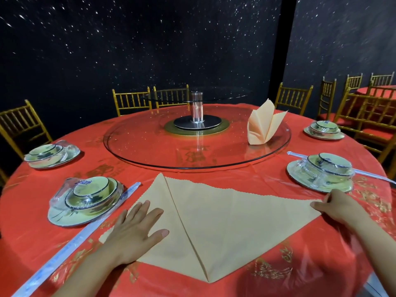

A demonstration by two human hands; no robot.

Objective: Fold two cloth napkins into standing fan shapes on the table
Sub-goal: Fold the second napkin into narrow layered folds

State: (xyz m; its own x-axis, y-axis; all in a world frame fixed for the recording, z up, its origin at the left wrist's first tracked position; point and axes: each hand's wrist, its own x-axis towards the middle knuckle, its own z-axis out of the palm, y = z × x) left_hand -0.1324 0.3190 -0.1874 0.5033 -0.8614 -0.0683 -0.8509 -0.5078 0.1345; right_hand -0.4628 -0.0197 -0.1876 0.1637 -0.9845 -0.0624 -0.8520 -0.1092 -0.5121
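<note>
Up front on the table (300,243), napkin (225,221) lies flat: left hand (132,232) presses it, fingers straight; right hand (336,204) curls at its rt corner (pinching? can't tell). 2nd napkin (261,127) stands on turntable (150,146).

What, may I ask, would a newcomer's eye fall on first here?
The peach napkin, part-folded, lies flat on the red tablecloth at the near edge, the left hand pressing its left flap and the right hand holding its right corner. A finished napkin stands on the glass turntable beyond.
</note>
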